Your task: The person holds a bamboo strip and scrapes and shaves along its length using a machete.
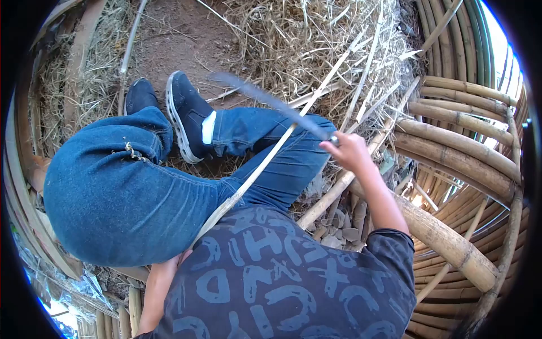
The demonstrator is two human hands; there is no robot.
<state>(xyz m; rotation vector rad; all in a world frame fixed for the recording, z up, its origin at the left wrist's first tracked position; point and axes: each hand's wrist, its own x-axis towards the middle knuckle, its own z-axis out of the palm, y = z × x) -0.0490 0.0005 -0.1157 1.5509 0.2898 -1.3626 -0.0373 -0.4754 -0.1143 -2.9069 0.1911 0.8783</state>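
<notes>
knife (262,97) blurred (handle (334,139) mostly hidden)

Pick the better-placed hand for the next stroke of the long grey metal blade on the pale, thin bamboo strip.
Right, likely: right hand holds the blade, which crosses the strip in view. Left hand, mostly hidden, is near the strip's lower end.

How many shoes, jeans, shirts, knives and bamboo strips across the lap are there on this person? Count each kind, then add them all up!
Dark shoes: 2
Blue jeans: 1 pair
Lettered shirt: 1
Long-bladed knife: 1
Bamboo strip across the lap: 1
Total: 6, counting the jeans as one
</notes>
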